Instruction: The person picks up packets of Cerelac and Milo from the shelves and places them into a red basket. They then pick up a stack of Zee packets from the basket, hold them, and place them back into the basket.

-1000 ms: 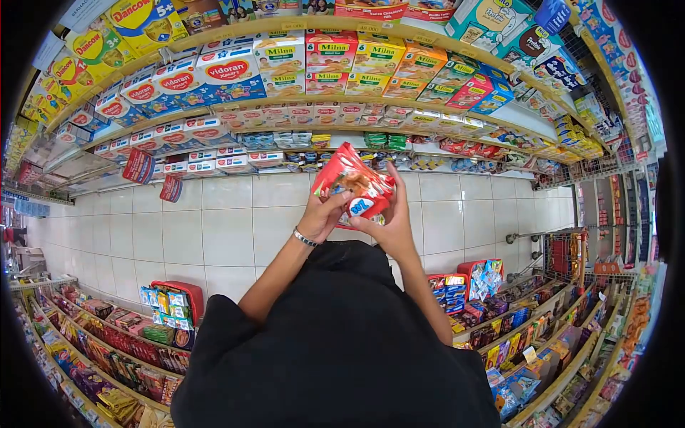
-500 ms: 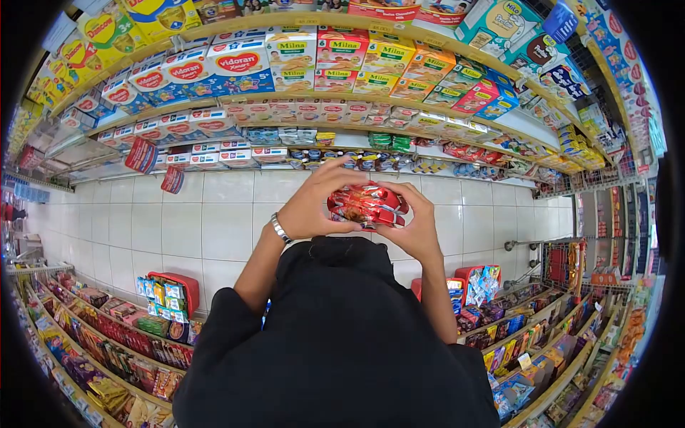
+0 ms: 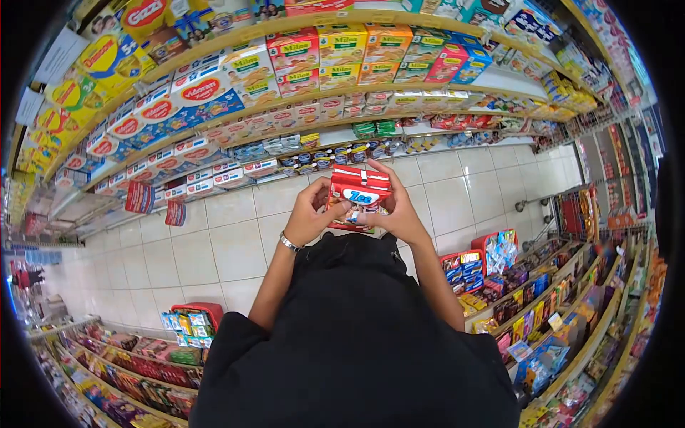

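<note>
A stack of red sachets [image 3: 361, 181] is held between my two hands in front of my chest, above the tiled floor. The front one faces up with a white label reading "Zee". My left hand [image 3: 310, 214], below a silver wrist band, grips the stack's left side with the thumb over the front. On the opposite side, my right hand [image 3: 401, 212] wraps the edge, its thumb pressed on the lower front and its fingers reaching behind. The undersides of the sachets and several fingertips are hidden.
Ahead stand shelves with Milna boxes [image 3: 341, 53], Vidoran boxes [image 3: 200, 93] and jars [image 3: 342, 153]. Red baskets of packets stand behind me at left [image 3: 216, 311] and right [image 3: 479, 245], by low snack racks [image 3: 542, 299]. Hanging red-blue tags [image 3: 140, 197] jut from the shelf.
The sachets have turned in my hands, so the "Zee" label now faces up. Both thumbs have moved onto the front. The whole view has rotated, tilting shelves and floor.
</note>
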Demonstrator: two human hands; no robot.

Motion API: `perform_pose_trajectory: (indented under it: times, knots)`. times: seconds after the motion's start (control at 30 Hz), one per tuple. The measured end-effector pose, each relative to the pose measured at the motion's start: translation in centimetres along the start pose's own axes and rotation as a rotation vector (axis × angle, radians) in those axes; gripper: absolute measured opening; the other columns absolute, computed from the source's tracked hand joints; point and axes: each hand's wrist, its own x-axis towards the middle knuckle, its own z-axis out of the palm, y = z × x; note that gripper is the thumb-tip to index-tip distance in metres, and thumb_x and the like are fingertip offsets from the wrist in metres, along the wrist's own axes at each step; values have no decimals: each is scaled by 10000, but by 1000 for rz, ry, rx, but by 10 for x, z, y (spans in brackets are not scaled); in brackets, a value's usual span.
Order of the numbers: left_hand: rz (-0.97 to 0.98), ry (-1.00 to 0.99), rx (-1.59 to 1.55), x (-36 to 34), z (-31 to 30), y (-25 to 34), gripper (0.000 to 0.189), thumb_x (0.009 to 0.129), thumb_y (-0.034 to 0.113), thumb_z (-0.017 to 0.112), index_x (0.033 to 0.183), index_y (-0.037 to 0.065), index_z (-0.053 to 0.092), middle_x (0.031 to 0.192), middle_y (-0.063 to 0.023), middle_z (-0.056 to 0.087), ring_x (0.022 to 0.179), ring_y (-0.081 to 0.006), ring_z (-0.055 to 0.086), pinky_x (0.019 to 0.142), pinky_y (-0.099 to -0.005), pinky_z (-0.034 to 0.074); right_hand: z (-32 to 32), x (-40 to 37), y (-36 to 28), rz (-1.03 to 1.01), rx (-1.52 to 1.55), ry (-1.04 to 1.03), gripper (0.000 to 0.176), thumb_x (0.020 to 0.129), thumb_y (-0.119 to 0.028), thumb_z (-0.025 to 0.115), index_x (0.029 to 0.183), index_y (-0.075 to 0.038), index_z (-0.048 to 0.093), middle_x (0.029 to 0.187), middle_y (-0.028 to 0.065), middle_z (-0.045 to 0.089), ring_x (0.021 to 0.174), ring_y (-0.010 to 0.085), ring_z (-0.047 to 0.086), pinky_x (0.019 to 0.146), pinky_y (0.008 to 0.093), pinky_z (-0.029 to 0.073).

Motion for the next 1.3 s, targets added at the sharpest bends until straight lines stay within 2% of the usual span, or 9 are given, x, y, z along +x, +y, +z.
perform_pose_trajectory:
  times: [0.2,0.3,0.4,0.57,0.67,1.03,1.17,1.23,1.3]
  knots:
    - [-191,-208,246,20,7,-27,492,917,191,728,1312,10,496,1237,-132,617,1123,-173,609,984,-331,492,-28,-17,45,74,109,339,745,836,-74,788,1452,12,379,1216,117,627,1058,150,639,866,288,551]
    - [-283,-233,164,30,15,-30,878,829,342,818,1485,27,326,1364,-210,534,1221,-265,572,1009,-392,488,-44,-30,56,65,139,378,755,822,-70,796,1445,39,382,1177,122,648,1014,153,653,849,282,550]
    - [-262,-309,291,39,29,-21,843,853,283,798,1499,54,308,1408,-157,509,1280,-239,518,1060,-388,446,-55,-44,57,30,-27,333,799,806,-79,808,1459,47,365,1167,138,655,1014,156,654,858,289,544]
    - [-223,-495,507,72,61,-22,541,805,261,839,1247,28,630,1182,-94,663,1076,-154,630,951,-310,501,-72,-60,57,96,-46,343,927,762,-162,856,1510,-13,330,1197,153,645,1083,179,632,913,324,517]
    - [-259,-529,488,93,76,-37,496,814,265,831,1191,4,640,1129,-73,671,1026,-131,624,914,-300,509,-86,-66,67,-86,-51,482,922,765,-162,849,1518,-48,329,1297,161,582,1154,193,596,953,338,493]
    - [-140,-463,501,153,163,-92,486,794,153,831,1199,27,595,1137,-83,656,1043,-136,622,911,-306,512,-172,-105,93,6,252,582,1083,706,-154,900,1545,-63,221,1510,169,346,1384,276,395,1141,422,358]
    - [-194,-429,492,167,192,-158,498,770,118,838,1197,27,597,1108,-91,667,1014,-144,635,904,-308,514,-228,-105,137,163,87,622,946,666,-142,909,1452,-40,394,1447,157,443,1355,226,433,1095,378,401]
    - [-284,-496,589,170,197,-188,575,721,157,886,1192,16,588,1225,-104,632,1121,-191,614,959,-342,506,-255,-111,160,83,-575,611,842,641,-156,902,1360,-9,489,1338,164,551,1276,244,526,1045,371,435]
    - [-371,-433,671,182,215,-216,660,692,170,906,1246,53,567,1218,-88,628,1126,-202,614,965,-357,507,-291,-99,173,194,-199,489,821,632,-211,906,1325,8,524,1201,185,639,1133,291,626,982,374,475]
